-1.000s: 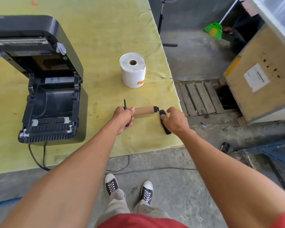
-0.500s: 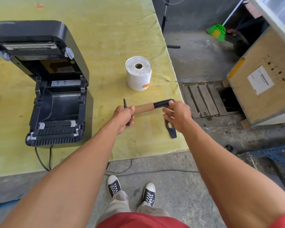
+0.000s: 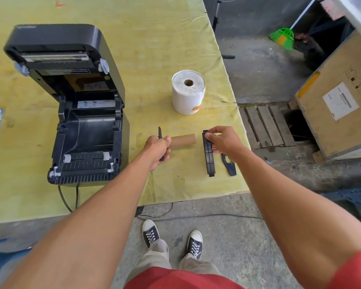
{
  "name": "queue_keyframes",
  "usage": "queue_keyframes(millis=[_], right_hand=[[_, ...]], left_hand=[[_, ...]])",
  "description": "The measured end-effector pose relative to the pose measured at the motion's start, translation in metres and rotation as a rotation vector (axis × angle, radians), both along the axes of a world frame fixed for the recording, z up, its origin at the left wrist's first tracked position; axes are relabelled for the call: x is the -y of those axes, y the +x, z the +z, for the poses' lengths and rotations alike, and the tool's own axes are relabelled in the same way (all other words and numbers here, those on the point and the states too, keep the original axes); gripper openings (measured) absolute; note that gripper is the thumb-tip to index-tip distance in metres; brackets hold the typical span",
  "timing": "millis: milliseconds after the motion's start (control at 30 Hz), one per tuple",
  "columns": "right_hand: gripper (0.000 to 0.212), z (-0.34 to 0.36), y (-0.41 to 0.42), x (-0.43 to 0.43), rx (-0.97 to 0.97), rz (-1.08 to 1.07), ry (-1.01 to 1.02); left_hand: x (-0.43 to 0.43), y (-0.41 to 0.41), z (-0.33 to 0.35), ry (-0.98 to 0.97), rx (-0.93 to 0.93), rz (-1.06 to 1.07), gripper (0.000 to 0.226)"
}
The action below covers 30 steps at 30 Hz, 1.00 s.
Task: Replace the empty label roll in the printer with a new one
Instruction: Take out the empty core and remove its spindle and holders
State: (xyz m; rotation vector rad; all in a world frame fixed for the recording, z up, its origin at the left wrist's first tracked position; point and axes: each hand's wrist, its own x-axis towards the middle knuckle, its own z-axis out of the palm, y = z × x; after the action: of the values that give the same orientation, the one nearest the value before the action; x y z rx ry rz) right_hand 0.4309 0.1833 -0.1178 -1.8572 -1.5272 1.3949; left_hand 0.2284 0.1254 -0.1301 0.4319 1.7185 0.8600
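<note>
My shoes [image 3: 172,238] stand on the concrete floor below the bench [image 3: 175,184] edge.

Just past that edge, my right hand [image 3: 222,140] is closed on the upper end of the black spindle [image 3: 208,155], pinched between thumb and fingers, its far end hanging down toward me. A loose black end guide [image 3: 228,164] lies flat on the bench just right of it.

My left hand [image 3: 157,148] is wrapped tight around one end of the empty core [image 3: 183,139], with the other thin black guide [image 3: 160,138] clamped in the same fist and sticking up past my knuckles. The core points right, its free end near the spindle but not touching it.

The core is bare cardboard, light and easily crushed, so a loose hold is enough. The spindle looks like stiff ribbed plastic, light, best held mid-length so it does not swing.

Further left sits the printer [image 3: 77,113], lid up, its roll bay empty.

Beyond my hands the new roll [image 3: 188,92] stands on end, well apart from everything, core hole up, an orange tab low on its side. I judge it dense and fairly heavy for its size, its wrap smooth. I would grip it around the outside with a wide hand, not by the tab, and feed the spindle through the hole.
</note>
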Motion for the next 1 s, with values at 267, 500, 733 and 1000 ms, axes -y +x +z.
queue_keyframes(millis=[267,500,733,1000], right_hand=[[0.035,-0.007,-0.005,-0.002,0.173,-0.037,0.076],[0.049,0.016,-0.011,0.006,-0.250,-0.004,-0.166],[0.038,0.023,-0.038,0.007,-0.456,-0.159,-0.171],[0.024,0.035,-0.052,-0.007,-0.160,-0.092,-0.050]], left_hand=[[0.002,-0.010,-0.005,-0.022,0.015,0.005,0.021],[-0.005,-0.004,0.007,0.037,0.102,0.056,0.010],[-0.007,0.003,0.030,0.125,0.172,0.025,0.019],[-0.004,-0.029,0.028,0.012,-0.032,0.039,0.020]])
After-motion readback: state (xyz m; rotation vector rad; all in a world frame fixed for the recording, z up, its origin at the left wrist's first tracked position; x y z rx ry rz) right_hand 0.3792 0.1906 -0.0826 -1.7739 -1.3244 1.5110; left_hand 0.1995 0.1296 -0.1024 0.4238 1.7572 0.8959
